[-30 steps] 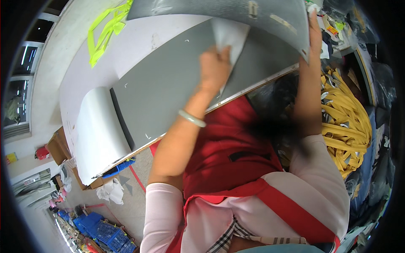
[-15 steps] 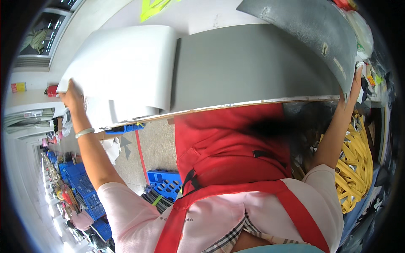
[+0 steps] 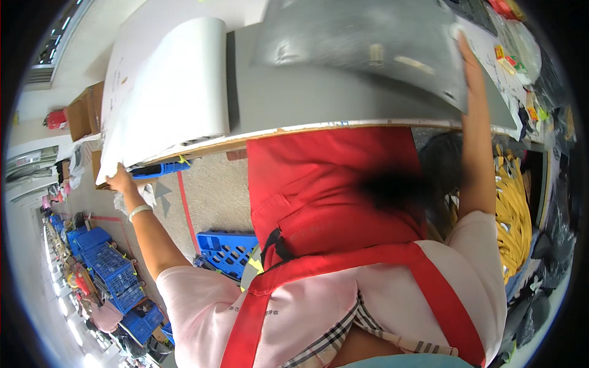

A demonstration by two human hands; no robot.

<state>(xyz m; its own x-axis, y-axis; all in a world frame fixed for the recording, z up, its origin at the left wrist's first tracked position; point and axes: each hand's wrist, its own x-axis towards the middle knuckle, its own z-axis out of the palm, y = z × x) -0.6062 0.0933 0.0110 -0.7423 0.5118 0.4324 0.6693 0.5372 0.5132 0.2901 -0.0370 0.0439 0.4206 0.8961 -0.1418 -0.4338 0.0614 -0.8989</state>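
Observation:
My left hand point(image 3: 121, 178) pinches the near left corner of a large white sheet point(image 3: 175, 80) at the table's left end. The sheet curls over on itself, with a rounded fold on its right side. Beside that fold a flat grey sheet point(image 3: 294, 98) lies along the table. Up at the far right, my right hand point(image 3: 464, 52) grips the right edge of a stiff dark grey panel point(image 3: 343, 37), which has small slots and worn light patches. The panel is blurred and slants over the grey sheet; whether it touches it I cannot tell.
The table's front edge point(image 3: 276, 130) runs close before my red apron point(image 3: 331, 184). Yellow straps point(image 3: 512, 214) hang in a bundle at the right. Blue crates point(image 3: 110, 270) stand on the floor at the left, with a cardboard box point(image 3: 84, 113) beyond the table's left end.
The dark panel has swung left over the grey sheet, with my right hand moving up and left. My left hand has come down toward the near corner, drawing the white sheet with it.

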